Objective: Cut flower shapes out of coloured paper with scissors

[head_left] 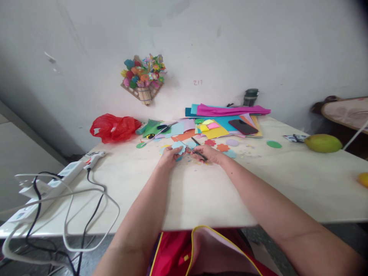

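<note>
My left hand (pixel 169 157) pinches a light blue paper cutout (pixel 178 146) with a scalloped edge, held just above the table. Closed around dark-handled scissors (pixel 199 154) is my right hand (pixel 211 154); the blades point left toward the blue paper. Whether they touch it is too small to tell. Around the hands lie a red paper flower (pixel 210 142), an orange paper flower (pixel 223 147), a lilac paper circle (pixel 232 142) and small paper scraps. A dark pen-like stick (pixel 196 141) lies just behind the scissors.
A second pair of scissors (pixel 163 128), colored paper sheets (pixel 218 132) and a phone (pixel 243 127) lie toward the wall. A red plastic bag (pixel 115 128) sits back left. Left stands a power strip (pixel 64 178) with loose cables. A yellow-green fruit (pixel 323 143) rests right.
</note>
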{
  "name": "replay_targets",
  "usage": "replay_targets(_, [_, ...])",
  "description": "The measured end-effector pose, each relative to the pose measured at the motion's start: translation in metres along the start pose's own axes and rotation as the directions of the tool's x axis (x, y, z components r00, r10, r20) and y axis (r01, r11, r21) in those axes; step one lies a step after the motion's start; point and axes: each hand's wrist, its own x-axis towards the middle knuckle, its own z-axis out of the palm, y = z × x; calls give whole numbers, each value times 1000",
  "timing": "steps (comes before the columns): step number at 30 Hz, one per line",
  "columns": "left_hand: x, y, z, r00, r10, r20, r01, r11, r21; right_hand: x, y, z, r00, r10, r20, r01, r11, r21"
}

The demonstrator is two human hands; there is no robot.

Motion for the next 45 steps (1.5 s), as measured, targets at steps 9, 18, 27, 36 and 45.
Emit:
replay_targets(9, [-3, 3, -1, 998, -47, 35, 44, 995, 95, -10, -19, 5, 996, 68, -53, -71, 996, -58])
replay_targets(18, [-4, 6, 0, 996, -66, 64, 54, 983, 178, -14, -22, 5, 997, 72, -37, -76, 991, -110])
replay_targets(27, [-5, 5, 1, 995, -42, 90, 28, 988, 151, -11, -15, 1, 1000, 21, -10, -23, 988, -153])
replay_targets(36, [-2, 2, -4, 995, -34, 97, 27, 997, 69, -4, -1, -4, 997, -36, 70, 40, 998, -57])
replay_targets(45, [-2, 3, -3, 997, -62, 50, 59, 996, 67, -2, 0, -6, 997, -21, 71, 28, 995, -98])
